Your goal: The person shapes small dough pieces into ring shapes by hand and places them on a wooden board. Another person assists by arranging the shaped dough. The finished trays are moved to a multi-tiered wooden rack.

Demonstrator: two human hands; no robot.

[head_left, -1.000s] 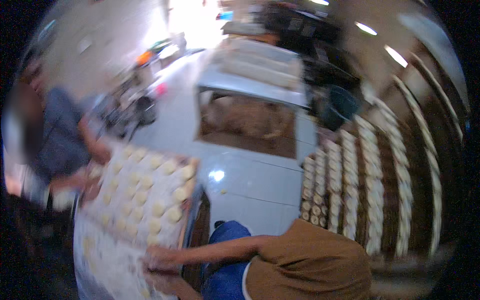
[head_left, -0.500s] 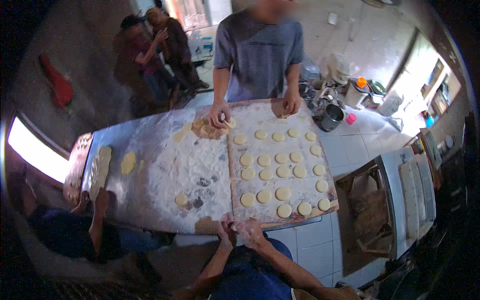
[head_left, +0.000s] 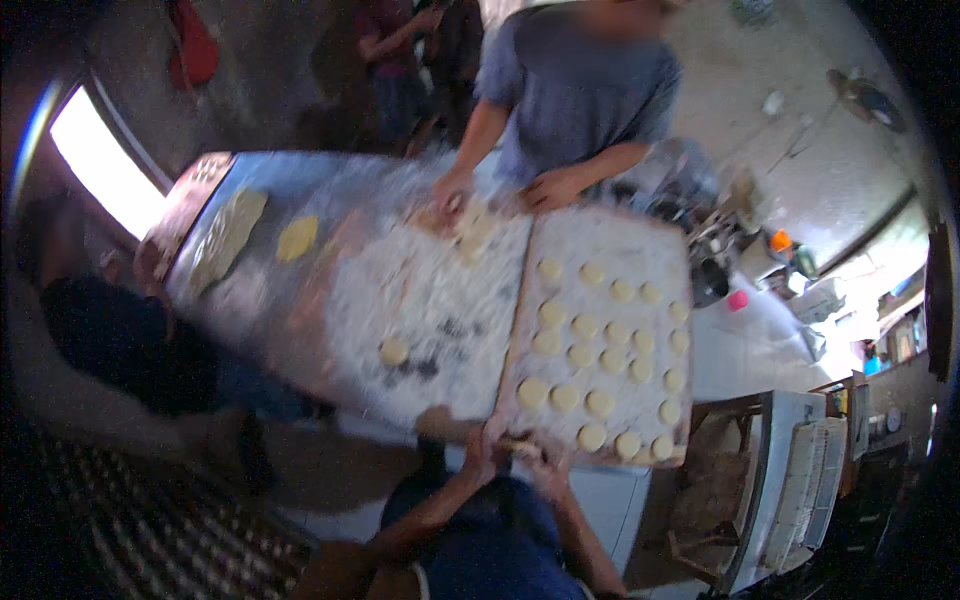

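Note:
My left hand [head_left: 483, 452] and my right hand [head_left: 548, 465] meet at the near edge of a floury steel table [head_left: 275, 300], their fingers curled around something small and pale [head_left: 522, 448] that is too blurred to identify. Just beyond them lies a wooden board [head_left: 525, 300] bearing several rows of flat dough rounds [head_left: 600, 403]. A single round [head_left: 394, 351] rests on the flour to the left. Farther left are a yellow dough piece [head_left: 297, 238] and a long pale dough sheet [head_left: 225, 245].
A worker in grey [head_left: 575, 110] leans over the far side, hands on the table. Another worker [head_left: 110, 335] stands at the left end, two people [head_left: 395, 50] behind. Pots and buckets [head_left: 725, 255] sit at the right back, a side table [head_left: 760, 500] at the right front.
The camera view has swung and tilted across the table. Since half a second ago, the grey-shirted worker's hand at picture right has moved leftward. My hands remain together at the near edge.

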